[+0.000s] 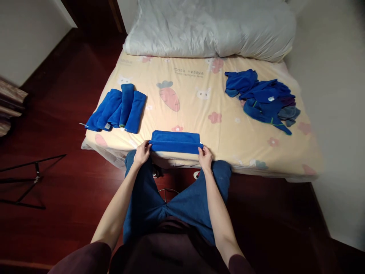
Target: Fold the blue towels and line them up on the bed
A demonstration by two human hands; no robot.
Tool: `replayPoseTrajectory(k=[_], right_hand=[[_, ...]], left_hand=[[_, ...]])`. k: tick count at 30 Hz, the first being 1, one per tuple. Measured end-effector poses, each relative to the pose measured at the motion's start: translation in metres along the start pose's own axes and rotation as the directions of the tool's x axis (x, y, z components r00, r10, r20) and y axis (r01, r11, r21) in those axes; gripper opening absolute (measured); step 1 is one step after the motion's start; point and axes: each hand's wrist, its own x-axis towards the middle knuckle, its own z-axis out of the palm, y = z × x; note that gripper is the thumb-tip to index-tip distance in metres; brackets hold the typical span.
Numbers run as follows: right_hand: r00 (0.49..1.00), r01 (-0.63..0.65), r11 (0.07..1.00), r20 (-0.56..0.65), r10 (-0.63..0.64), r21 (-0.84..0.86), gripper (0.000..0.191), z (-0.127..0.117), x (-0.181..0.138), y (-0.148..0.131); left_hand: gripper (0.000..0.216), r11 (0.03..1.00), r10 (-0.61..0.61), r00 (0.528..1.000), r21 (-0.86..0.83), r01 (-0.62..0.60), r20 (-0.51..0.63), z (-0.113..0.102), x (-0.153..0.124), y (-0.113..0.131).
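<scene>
A blue towel [175,141] lies partly folded at the near edge of the bed, its front strip turned over so that a band of the back part shows behind it. My left hand [142,153] pinches the towel's left end between thumb and fingers. At the opposite end, my right hand [205,156] grips the right corner the same way. To the left rests a row of folded blue towels [116,110], overlapping one another, with small white tags showing. On the right side sits a loose heap of crumpled blue towels [265,95], some with green edging and a few greyer pieces.
The bed [188,95] has a yellow sheet printed with carrots and rabbits. A rolled pale quilt [211,30] spans its far end. A black metal stand [37,177] is on the dark red floor at left. A wall [336,114] borders the right.
</scene>
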Motion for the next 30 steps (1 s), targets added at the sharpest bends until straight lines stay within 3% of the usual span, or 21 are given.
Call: replayPoseTrajectory(k=[17,30], right_hand=[[0.999,0.001,1.000,-0.034,-0.001,0.001,0.049,0.001,-0.002,0.002],[0.995,0.025,0.999,-0.092,-0.029,-0.043,0.051,0.001,-0.004,-0.008]], left_hand=[[0.034,0.994,-0.055,0.998,-0.096,0.051,-0.042,-0.003,-0.002,0.014],[0.035,0.998,-0.060,0.998,-0.031,0.059,-0.036,-0.005,-0.001,0.021]])
